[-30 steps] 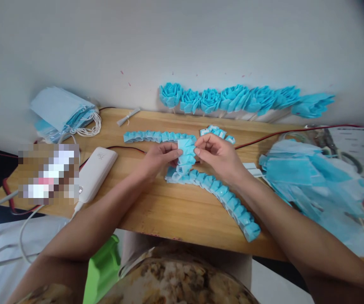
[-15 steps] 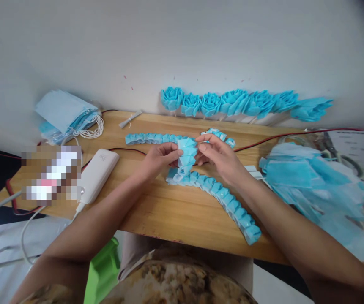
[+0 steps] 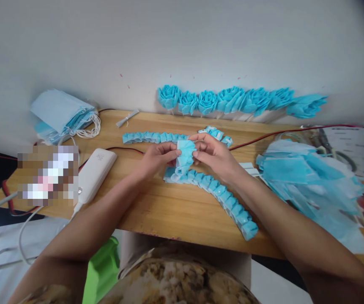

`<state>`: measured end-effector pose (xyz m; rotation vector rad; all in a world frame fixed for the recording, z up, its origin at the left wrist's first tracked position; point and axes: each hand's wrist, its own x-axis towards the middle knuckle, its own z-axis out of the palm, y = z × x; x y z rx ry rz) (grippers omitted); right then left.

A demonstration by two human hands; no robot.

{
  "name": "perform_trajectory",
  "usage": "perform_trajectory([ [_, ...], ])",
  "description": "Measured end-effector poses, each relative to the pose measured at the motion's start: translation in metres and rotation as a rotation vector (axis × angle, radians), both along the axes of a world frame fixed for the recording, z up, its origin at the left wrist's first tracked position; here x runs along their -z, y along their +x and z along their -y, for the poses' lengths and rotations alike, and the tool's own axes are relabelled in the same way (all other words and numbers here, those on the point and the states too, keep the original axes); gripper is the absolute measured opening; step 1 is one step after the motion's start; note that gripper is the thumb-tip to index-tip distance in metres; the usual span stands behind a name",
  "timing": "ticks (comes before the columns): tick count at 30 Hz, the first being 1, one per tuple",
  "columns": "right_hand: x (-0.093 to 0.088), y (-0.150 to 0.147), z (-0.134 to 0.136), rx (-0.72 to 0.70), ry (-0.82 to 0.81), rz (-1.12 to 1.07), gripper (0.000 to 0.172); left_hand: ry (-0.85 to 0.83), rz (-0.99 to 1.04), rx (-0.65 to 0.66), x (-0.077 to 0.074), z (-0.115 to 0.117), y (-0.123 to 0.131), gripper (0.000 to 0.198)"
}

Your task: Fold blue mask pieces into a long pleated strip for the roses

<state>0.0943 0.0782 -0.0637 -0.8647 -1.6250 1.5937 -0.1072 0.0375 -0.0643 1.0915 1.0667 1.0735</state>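
Observation:
A strip of folded blue petals point(image 3: 186, 151), made of face-mask fabric, is held up above the table between both hands. My left hand point(image 3: 159, 158) pinches its left edge with the thumb in front. On the other side my right hand point(image 3: 215, 154) is closed on the strip's right edge, thumb and fingers pressed together. Below, the strip hangs down to a long chain of folded blue petals point(image 3: 223, 194) that curves to the right over the wood. Behind the hands lies a second folded chain point(image 3: 150, 137), its right end hidden by them.
Blue fabric roses point(image 3: 207, 102) line the wall. Small folded pieces point(image 3: 215, 133) lie behind my right hand. At left are stacked face masks point(image 3: 63, 112), a white power bank point(image 3: 97, 175) and a blurred-out object point(image 3: 50, 175). Loose blue fabric point(image 3: 308, 177) heaps at right; a cable point(image 3: 264, 137) crosses the back.
My right hand has closed in on the petal strip and now grips its right edge, fingers nearer my left hand. The whole view has shifted slightly.

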Motion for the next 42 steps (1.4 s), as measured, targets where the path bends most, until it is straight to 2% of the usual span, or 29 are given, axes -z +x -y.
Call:
perform_trajectory([
  [4,-0.011,0.009,-0.011,0.128,0.031,-0.036,0.035,-0.018,0.091,-0.098,0.001,-0.004,-0.004,0.036],
  [9,-0.039,0.032,-0.023,0.358,0.164,-0.103,0.021,-0.016,0.200,-0.183,0.001,-0.009,-0.011,0.040],
  [12,-0.053,0.049,-0.011,0.396,0.241,-0.073,0.014,-0.020,0.191,-0.231,0.002,-0.012,-0.015,0.038],
  [15,-0.056,0.069,0.017,0.314,0.337,0.135,0.016,0.005,0.191,-0.274,0.003,-0.013,-0.018,0.036],
  [20,-0.036,0.106,0.078,0.096,0.488,0.690,0.034,0.066,0.180,-0.359,-0.003,-0.003,-0.027,0.033],
  [25,-0.006,0.133,0.119,0.010,0.646,0.959,0.050,0.038,0.175,-0.458,-0.012,0.025,-0.049,0.030],
  [28,0.007,0.140,0.137,0.057,0.729,1.032,0.064,-0.044,0.157,-0.547,-0.016,0.041,-0.062,0.024],
  [31,0.016,0.143,0.149,0.101,0.800,1.070,0.071,-0.124,0.146,-0.608,-0.015,0.052,-0.074,0.017],
  [37,0.025,0.138,0.155,0.156,0.874,1.114,0.065,-0.209,0.198,-0.637,-0.010,0.061,-0.091,0.011],
  [42,0.034,0.141,0.158,0.212,0.852,1.116,0.059,-0.287,0.197,-0.651,-0.012,0.059,-0.093,0.010],
])
